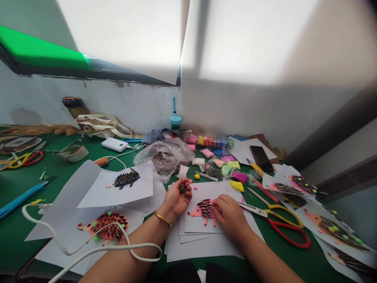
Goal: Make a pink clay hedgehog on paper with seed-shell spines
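Note:
My left hand (180,196) is palm up, fingers curled around a small heap of sunflower seeds (183,189). On a stack of white paper (203,249) lies a pink hedgehog picture (198,212), its back partly covered with rows of dark striped seeds. My right hand (228,214) rests over the right part of that hedgehog, fingertips pinched together against its body. Whatever sits between those fingertips is hidden. Red and yellow scissors (284,224) lie just right of my right hand, blades pointing toward it.
A clear plastic bag of seeds (165,157) lies behind my hands, beside colourful clay packets (226,169). Finished hedgehog sheets lie left (110,226) and right (335,228). A white cable (100,251) loops over my left forearm. A phone (261,158) lies at the back right.

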A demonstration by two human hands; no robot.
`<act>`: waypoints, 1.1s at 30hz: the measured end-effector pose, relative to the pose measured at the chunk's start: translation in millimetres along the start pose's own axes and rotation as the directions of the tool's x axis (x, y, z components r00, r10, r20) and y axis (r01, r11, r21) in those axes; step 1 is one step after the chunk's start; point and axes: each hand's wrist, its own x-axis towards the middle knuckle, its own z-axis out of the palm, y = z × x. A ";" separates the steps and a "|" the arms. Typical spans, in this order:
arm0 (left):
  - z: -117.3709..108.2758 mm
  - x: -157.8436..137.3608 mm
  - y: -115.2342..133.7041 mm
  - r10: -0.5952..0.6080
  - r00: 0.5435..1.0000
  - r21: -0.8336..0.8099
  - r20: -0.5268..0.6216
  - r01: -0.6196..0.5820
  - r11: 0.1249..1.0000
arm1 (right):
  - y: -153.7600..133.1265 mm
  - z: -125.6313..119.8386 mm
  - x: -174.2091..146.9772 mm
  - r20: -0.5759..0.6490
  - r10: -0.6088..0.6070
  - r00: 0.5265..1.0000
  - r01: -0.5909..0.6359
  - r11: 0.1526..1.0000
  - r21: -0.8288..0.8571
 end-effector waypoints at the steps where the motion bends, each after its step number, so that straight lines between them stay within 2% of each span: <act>1: 0.3 -0.1 -0.1 0.001 1.000 0.001 -0.003 -0.001 1.000 | 0.1 0.5 0.2 0.003 0.002 1.000 -0.002 1.000 -0.009; 13: -0.4 0.7 -0.5 0.008 1.000 0.006 -0.015 -0.008 1.000 | -2.8 0.0 1.7 0.022 0.007 1.000 -0.005 0.997 -0.081; 25: -1.0 0.6 -0.3 0.000 1.000 -0.001 -0.003 0.000 1.000 | 0.6 0.5 0.2 0.021 0.004 1.000 -0.003 0.999 -0.052; 29: 0.1 -0.8 -0.4 0.002 1.000 -0.010 -0.011 -0.002 1.000 | 1.1 -3.7 -1.3 -0.006 0.004 1.000 -0.004 1.000 -0.006; 33: 2.7 -3.4 -1.3 0.008 1.000 -0.020 -0.014 -0.008 1.000 | -1.0 -9.9 -1.1 -0.086 -0.009 0.996 0.014 0.999 0.051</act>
